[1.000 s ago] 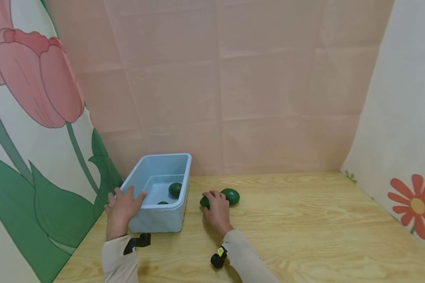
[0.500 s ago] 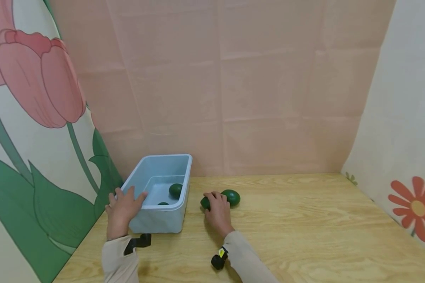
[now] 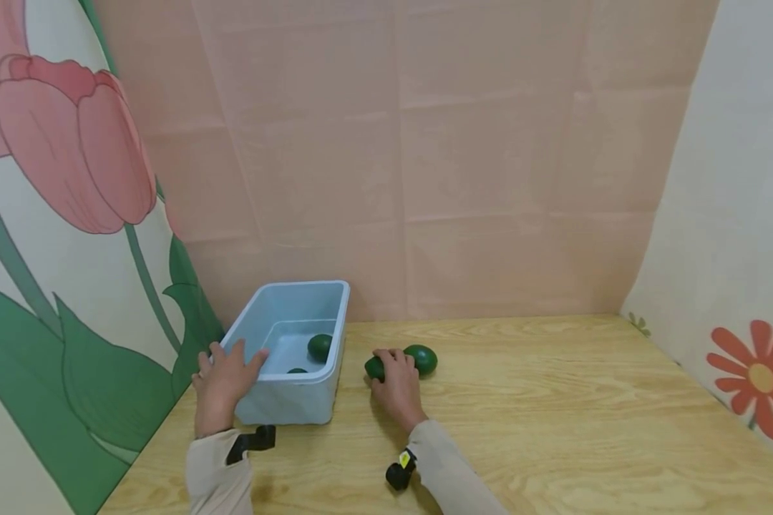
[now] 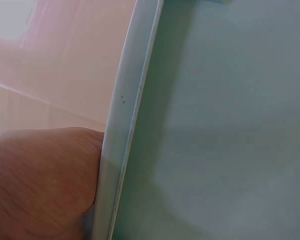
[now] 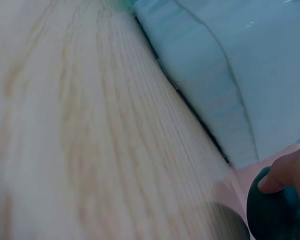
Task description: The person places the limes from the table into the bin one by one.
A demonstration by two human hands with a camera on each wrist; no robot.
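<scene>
My left hand (image 3: 224,383) rests with spread fingers over the near left corner of a light blue plastic bin (image 3: 286,402). Its thumb lies across the front rim. To the right of the bin, my right hand (image 3: 399,386) grips a dark green avocado (image 3: 373,368) at the tabletop, covering part of it. The right wrist view shows the thumb (image 5: 285,175) pressed against the green skin. A second avocado (image 3: 423,359) lies just beyond that hand's knuckles. Inside the bin sits another avocado (image 3: 319,347), and the top of one more (image 3: 297,370) peeks over the front rim.
The wood-grain table (image 3: 554,415) runs back to a pink cloth backdrop (image 3: 477,172). A tulip-print panel (image 3: 77,250) borders the left side near the bin, and a flower-print panel (image 3: 728,236) stands on the right. Each wrist carries a small black camera mount.
Both hands and the avocados stay practically in place. The whole head view shifts only very slightly.
</scene>
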